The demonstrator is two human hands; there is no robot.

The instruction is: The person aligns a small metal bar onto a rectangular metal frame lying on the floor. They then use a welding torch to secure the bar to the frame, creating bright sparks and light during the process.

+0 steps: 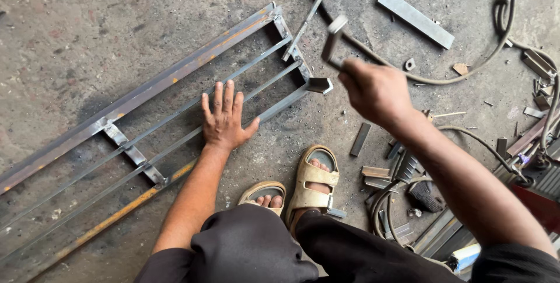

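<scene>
Head view. We see a long metal frame (146,125) lying flat on the concrete floor (87,20), running from the floor's lower left edge toward the upper middle. The frame consists of two outer rails, several thin bars between them and short cross pieces.

Our left hand (223,118) lies flat on the frame near its right end, palm down, fingers spread and released. It presses on the thin bars and grips nothing.

Our right hand (373,90) is raised above the floor, just to the right of the frame's end. It is clenched around the handle of a hammer (333,41), whose head points up and to the left. The hammer is blurred, so we cannot tell its exact shape. It hangs over the end corner of the frame, apart from it.

A thin rod (303,26) lies across the frame's end piece. A flat metal bar (415,18) lies near the upper right edge of the floor. A cable (466,67) curves across the floor from the upper right corner toward the frame's end. Short metal offcuts (373,172) lie scattered to the right of our feet.

Our feet, in tan sandals (312,181), rest on the floor just below the frame's near rail. Dark trousers (251,248) cover the knees at the lower edge.
</scene>
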